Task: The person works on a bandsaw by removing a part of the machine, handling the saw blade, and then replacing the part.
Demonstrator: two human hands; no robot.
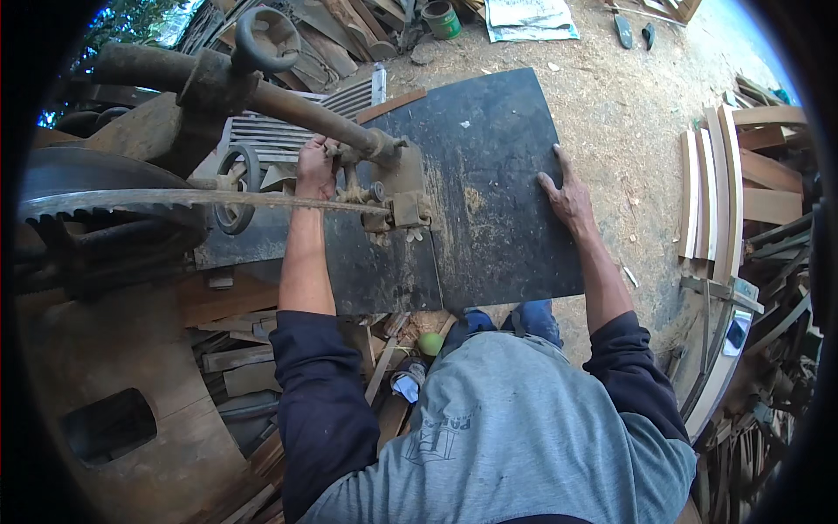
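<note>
A bandsaw stands before me, its dark worn table (497, 192) dusted with sawdust. My left hand (315, 168) reaches past the toothed blade (218, 199) to the far side of the guide assembly (407, 188). Its fingers are closed at a small fitting beside the rusty guide bar (319, 118); what they grip is mostly hidden. At the table's right edge rests my right hand (569, 196), thumb and forefinger spread apart, its other fingers partly out of sight. A black handwheel (237, 190) sits left of my left hand.
A larger handwheel (266, 40) rises at the upper left. Curved wooden pieces (723, 192) are stacked at the right. Wood offcuts (249, 358) lie below the table, and a green tin (441, 19) stands beyond it on sawdust-covered ground.
</note>
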